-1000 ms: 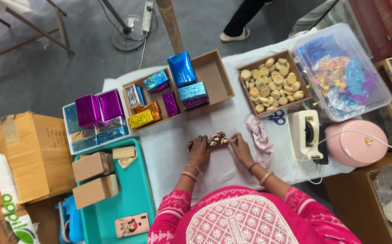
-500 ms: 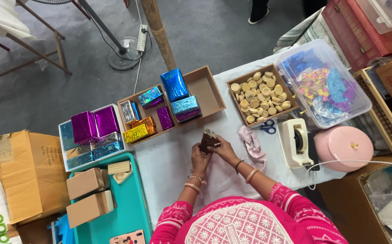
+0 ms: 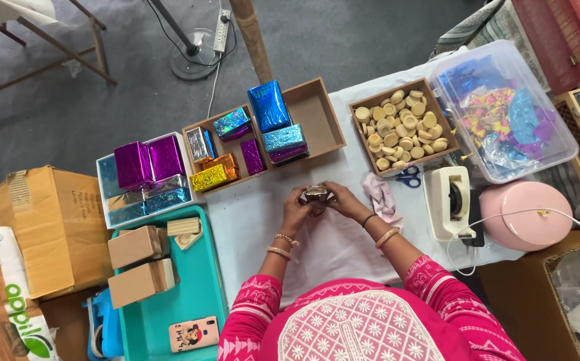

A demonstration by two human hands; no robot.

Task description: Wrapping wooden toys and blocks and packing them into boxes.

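Hands barely moved since before: left hand [image 3: 297, 209] and right hand [image 3: 343, 201] both clasp the small box [image 3: 316, 194]; looks light, stiff, best pinched by its ends.

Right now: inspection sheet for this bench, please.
Surface: white-covered table, crowded.
Job's things: small shiny package held between both hands.
Clutter: wooden tray of foil-wrapped boxes, tray of round tan discs, clear tub of coloured foil, tape dispenser, scissors, teal tray with a phone.
Grippers: left hand and right hand, fingers closed on the package.
Cables: white cord by pink round case.
Surroundings: cardboard boxes, fan stand on floor.
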